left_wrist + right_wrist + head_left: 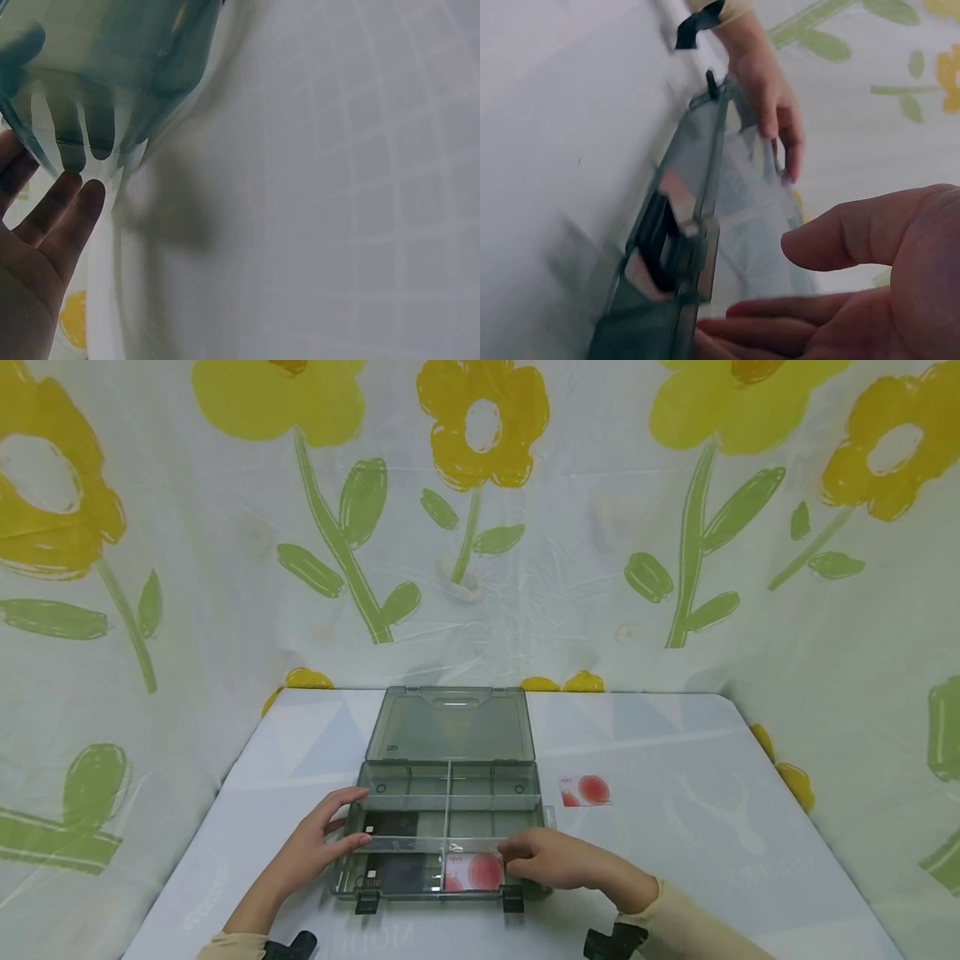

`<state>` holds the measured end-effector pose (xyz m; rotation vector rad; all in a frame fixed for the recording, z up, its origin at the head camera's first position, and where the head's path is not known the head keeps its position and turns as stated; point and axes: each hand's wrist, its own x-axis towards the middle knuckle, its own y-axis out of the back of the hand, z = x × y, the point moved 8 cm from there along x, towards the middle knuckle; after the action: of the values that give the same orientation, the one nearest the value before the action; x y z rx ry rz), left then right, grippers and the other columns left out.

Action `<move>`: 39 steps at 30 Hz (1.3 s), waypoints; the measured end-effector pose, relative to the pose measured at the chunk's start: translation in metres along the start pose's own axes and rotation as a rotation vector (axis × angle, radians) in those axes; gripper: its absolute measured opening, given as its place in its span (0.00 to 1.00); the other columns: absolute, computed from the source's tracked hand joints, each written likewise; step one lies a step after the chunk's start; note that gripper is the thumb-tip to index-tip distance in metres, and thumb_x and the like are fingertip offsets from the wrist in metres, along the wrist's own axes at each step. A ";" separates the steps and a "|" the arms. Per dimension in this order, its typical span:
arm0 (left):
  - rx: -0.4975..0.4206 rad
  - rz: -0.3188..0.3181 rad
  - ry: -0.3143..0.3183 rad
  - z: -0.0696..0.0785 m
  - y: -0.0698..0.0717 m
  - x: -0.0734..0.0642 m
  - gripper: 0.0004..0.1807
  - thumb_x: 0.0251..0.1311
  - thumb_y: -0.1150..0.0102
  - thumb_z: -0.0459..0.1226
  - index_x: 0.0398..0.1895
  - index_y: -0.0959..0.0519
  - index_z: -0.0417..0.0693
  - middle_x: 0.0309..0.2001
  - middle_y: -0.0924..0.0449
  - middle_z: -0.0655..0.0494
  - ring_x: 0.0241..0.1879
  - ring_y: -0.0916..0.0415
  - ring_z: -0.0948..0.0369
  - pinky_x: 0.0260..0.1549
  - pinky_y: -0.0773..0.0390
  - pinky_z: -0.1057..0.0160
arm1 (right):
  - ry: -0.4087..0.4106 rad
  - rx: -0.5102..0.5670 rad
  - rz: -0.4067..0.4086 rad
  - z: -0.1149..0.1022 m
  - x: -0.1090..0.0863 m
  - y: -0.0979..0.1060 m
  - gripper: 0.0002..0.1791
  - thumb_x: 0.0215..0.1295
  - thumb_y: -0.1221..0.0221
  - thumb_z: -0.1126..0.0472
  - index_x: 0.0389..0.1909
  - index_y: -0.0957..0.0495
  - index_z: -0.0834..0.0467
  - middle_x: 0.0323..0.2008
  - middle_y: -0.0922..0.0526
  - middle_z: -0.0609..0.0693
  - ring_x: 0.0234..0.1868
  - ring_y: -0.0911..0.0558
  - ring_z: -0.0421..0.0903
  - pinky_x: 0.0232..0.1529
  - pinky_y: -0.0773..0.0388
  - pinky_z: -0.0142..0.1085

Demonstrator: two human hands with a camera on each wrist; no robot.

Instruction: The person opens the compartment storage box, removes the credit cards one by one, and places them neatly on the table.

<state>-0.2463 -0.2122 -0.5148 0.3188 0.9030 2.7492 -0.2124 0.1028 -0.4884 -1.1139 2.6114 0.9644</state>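
A clear grey-green plastic organizer box (493, 822) lies on the table with its lid (450, 727) raised at the back. My left hand (311, 839) touches the box's left side, its fingers nearly straight along the wall in the left wrist view. In the front row, a white card with a red round print (474, 872) lies right of the divider. My right hand (551, 858) is over the right front compartment, beside that card. Nothing shows between its thumb and fingers in the right wrist view. Dark cards (405, 870) lie in the left front and left middle compartments.
Another card with a red round print (585, 791) lies on the white patterned table (675, 827), right of the box. Two black latches (367, 903) hang at the box's front edge. A flower-printed curtain (570, 568) stands behind and on both sides.
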 end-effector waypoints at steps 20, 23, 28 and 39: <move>-0.003 -0.011 0.028 -0.004 -0.001 0.001 0.38 0.62 0.29 0.43 0.73 0.32 0.45 0.71 0.34 0.43 0.71 0.38 0.39 0.62 0.24 0.37 | -0.097 0.259 -0.015 0.011 -0.001 -0.012 0.26 0.72 0.44 0.61 0.65 0.28 0.72 0.64 0.24 0.63 0.64 0.25 0.59 0.66 0.28 0.63; -0.008 -0.013 0.027 -0.004 -0.002 0.001 0.38 0.62 0.29 0.43 0.73 0.32 0.46 0.71 0.34 0.43 0.71 0.38 0.39 0.62 0.24 0.37 | -0.087 0.278 -0.016 0.013 -0.002 -0.011 0.26 0.73 0.44 0.61 0.65 0.28 0.72 0.64 0.24 0.63 0.64 0.25 0.59 0.66 0.28 0.63; -0.013 -0.016 0.021 -0.005 -0.002 0.001 0.38 0.62 0.29 0.44 0.73 0.32 0.46 0.71 0.34 0.44 0.71 0.37 0.40 0.61 0.23 0.37 | -0.069 0.298 -0.025 0.014 -0.004 -0.009 0.25 0.73 0.44 0.62 0.66 0.29 0.72 0.64 0.24 0.62 0.63 0.24 0.58 0.67 0.29 0.63; -0.005 -0.009 0.015 -0.003 -0.001 0.000 0.37 0.62 0.29 0.42 0.73 0.32 0.45 0.71 0.34 0.43 0.70 0.37 0.39 0.60 0.23 0.36 | -0.041 0.315 -0.030 0.004 -0.017 -0.002 0.27 0.75 0.45 0.59 0.70 0.31 0.68 0.66 0.25 0.60 0.65 0.26 0.58 0.68 0.29 0.62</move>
<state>-0.2474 -0.2127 -0.5175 0.2933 0.8990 2.7488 -0.1993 0.1149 -0.4864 -1.0370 2.5869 0.5362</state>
